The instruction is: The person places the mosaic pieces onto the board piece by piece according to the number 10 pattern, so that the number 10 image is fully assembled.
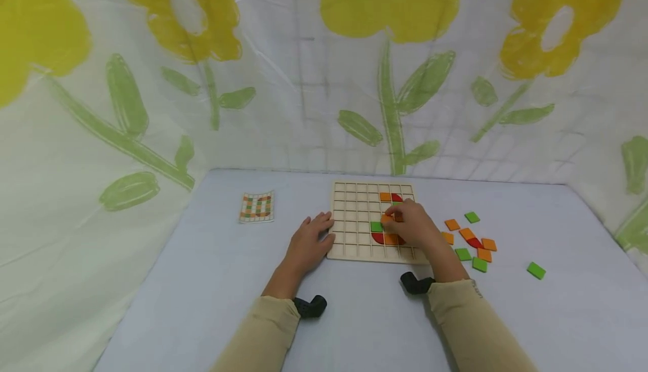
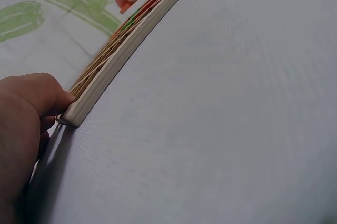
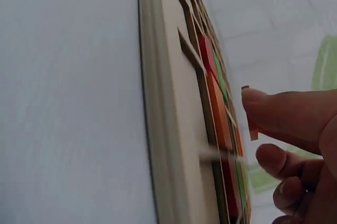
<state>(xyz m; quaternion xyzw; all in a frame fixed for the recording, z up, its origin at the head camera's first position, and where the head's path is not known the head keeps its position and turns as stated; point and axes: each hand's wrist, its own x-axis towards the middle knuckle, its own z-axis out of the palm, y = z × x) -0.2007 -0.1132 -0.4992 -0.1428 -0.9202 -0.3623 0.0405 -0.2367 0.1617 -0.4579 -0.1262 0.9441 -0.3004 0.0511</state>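
Observation:
My right hand pinches a thin orange square tile between thumb and finger, just above the wooden grid board. My left hand lies at the board's left edge, fingers extended; in the left wrist view its thumb touches the near corner. Tiles sit in cells on the board's right side: an orange square and a red rounded piece at the back, a green square, and a red rounded piece beside an orange square nearer me. My right hand hides some cells.
Loose orange tiles, green tiles and a red piece lie right of the board. One green tile is farther right. A pattern card lies left of the board. A flowered cloth hangs behind the table.

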